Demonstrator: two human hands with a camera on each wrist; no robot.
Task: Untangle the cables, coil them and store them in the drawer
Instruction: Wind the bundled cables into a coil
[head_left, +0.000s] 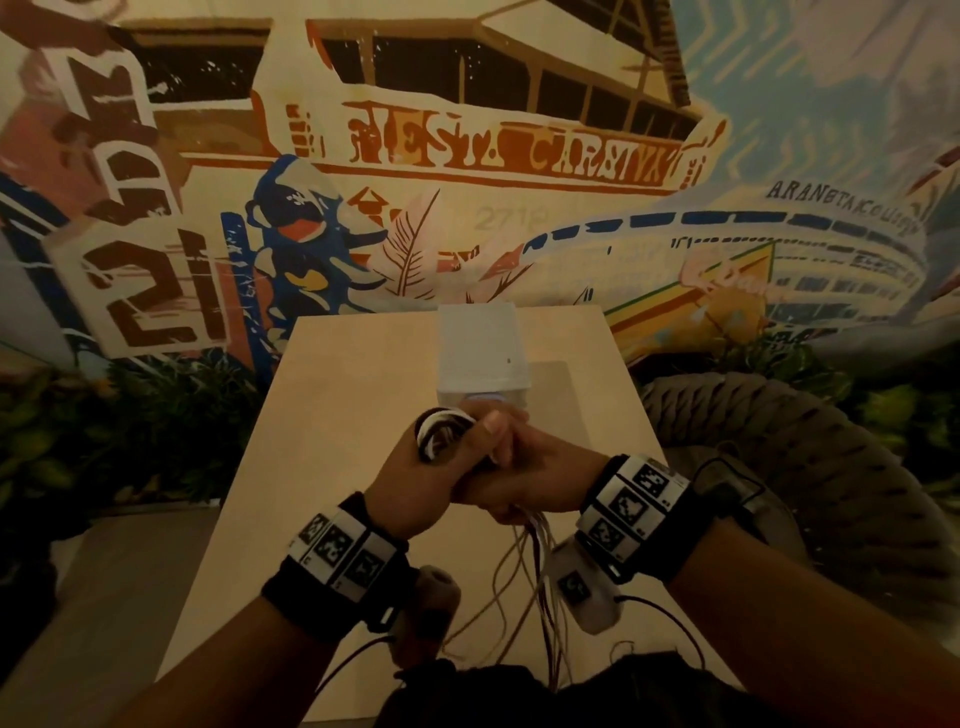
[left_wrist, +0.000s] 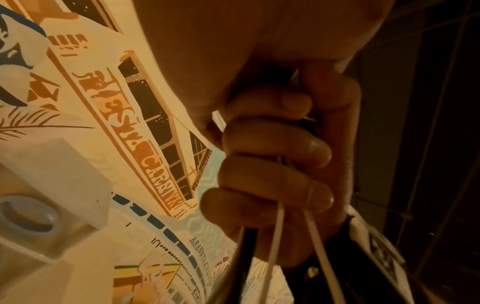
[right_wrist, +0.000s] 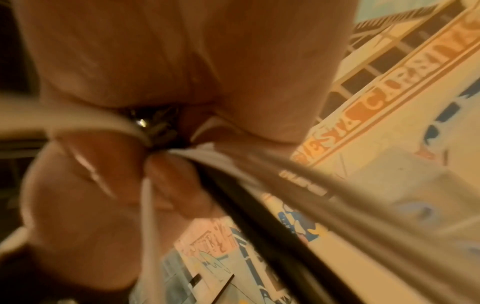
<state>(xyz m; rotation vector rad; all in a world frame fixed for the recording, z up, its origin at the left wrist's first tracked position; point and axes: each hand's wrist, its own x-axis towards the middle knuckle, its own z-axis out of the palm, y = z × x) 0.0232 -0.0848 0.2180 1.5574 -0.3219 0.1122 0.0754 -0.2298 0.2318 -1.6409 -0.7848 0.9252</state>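
From the head view, the left hand (head_left: 415, 467) gripped a coil of cables (head_left: 439, 431) above the table (head_left: 322, 415), just before the white drawer unit (head_left: 480, 353); the right hand (head_left: 535, 478) clasped the loose tails hanging toward the body. Left wrist view: fingers (left_wrist: 272, 164) curled round strands — the coil was hidden. Right wrist view: blurred, with fingers pinching cords.

Just beyond the fingers (head_left: 498, 431) a white box (head_left: 480, 353) blocks the way; bare table (head_left: 332, 415) lies open left and right of them.
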